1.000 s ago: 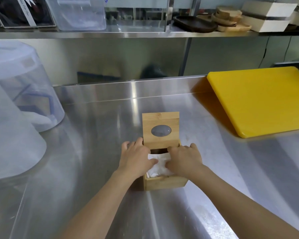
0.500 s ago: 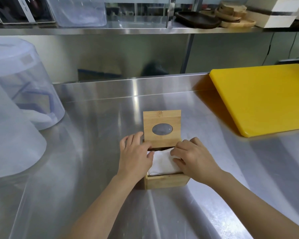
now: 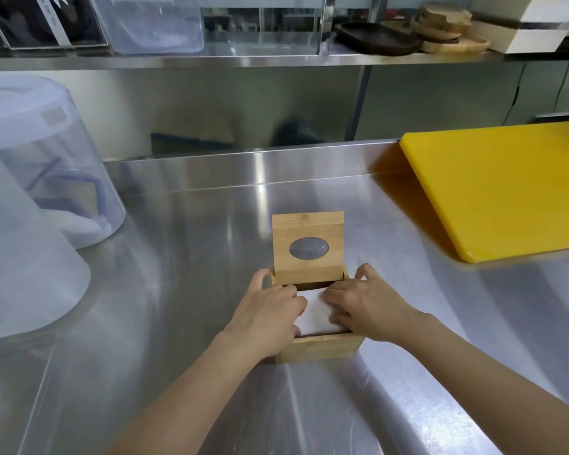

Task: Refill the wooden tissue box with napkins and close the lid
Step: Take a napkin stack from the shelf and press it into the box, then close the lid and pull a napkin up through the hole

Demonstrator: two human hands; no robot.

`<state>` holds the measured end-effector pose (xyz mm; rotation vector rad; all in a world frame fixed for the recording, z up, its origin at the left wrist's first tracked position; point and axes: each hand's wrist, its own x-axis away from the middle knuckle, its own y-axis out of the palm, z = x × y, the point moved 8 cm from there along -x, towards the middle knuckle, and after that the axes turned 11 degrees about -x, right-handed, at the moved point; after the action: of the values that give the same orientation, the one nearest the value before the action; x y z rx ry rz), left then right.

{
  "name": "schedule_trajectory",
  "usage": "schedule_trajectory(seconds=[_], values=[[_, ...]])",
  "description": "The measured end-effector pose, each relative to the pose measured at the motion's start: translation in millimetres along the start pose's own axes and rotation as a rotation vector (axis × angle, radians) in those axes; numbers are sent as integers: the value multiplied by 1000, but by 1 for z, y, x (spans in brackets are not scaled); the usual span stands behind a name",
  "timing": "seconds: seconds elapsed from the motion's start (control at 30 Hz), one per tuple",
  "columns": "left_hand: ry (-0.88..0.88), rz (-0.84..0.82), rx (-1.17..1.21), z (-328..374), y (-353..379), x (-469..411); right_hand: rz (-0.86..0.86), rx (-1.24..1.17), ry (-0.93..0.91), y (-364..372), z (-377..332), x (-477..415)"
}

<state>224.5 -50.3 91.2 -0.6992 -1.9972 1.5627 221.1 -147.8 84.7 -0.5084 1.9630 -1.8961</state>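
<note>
While both hands are pressing into the one wooden tissue box [image 3: 319, 348] on the steel counter [image 3: 184, 290], the left hand [image 3: 270, 313] is curling over its left wall, fingers bent onto the white napkins [image 3: 316, 315]. Half a second on, the right hand [image 3: 365, 307] is lying flatter, fingers spread on the stack, gripping nothing. One lid [image 3: 307, 246] is standing open behind. Farther off: one yellow cutting board [image 3: 506, 188], two upturned plastic tubs [image 3: 46, 152].
</note>
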Motion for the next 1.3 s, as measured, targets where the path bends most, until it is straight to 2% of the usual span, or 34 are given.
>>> schedule_trajectory(seconds=[0.13,0.23,0.33,0.47,0.6,0.8,0.87,0.93,0.97,1.03,1.13,1.2,1.3], values=[[14,-68,-33,1,-1,-6,-76,-12,2,-4,-5,-6],[48,-55,-27,2,-6,-8,-188,-42,27,-3,-1,-9],[-10,-31,29,-10,-11,-8,-208,-56,47,-9,4,-9],[-18,-141,-16,-10,-2,-9,-244,-41,41,-2,-2,-9],[-33,-178,-13,-4,4,-16,-228,-167,138,5,2,-8],[-24,-233,45,-6,10,-14,-265,-260,166,7,0,-6],[1,-286,206,-10,8,-11,-293,-403,180,4,2,-5],[-45,-286,557,-22,0,-7,-271,-659,243,-3,10,-1],[-80,-229,757,-32,-7,-6,-208,-820,281,-10,15,0],[-184,-9,1039,-58,-23,-2,2,-1094,370,-26,31,3],[-482,270,1196,-97,-20,10,328,-1340,576,-30,63,11],[-658,238,1397,-103,-2,14,337,-1514,702,-18,72,11],[-763,-21,1675,-82,29,14,171,-1698,746,2,64,5]])
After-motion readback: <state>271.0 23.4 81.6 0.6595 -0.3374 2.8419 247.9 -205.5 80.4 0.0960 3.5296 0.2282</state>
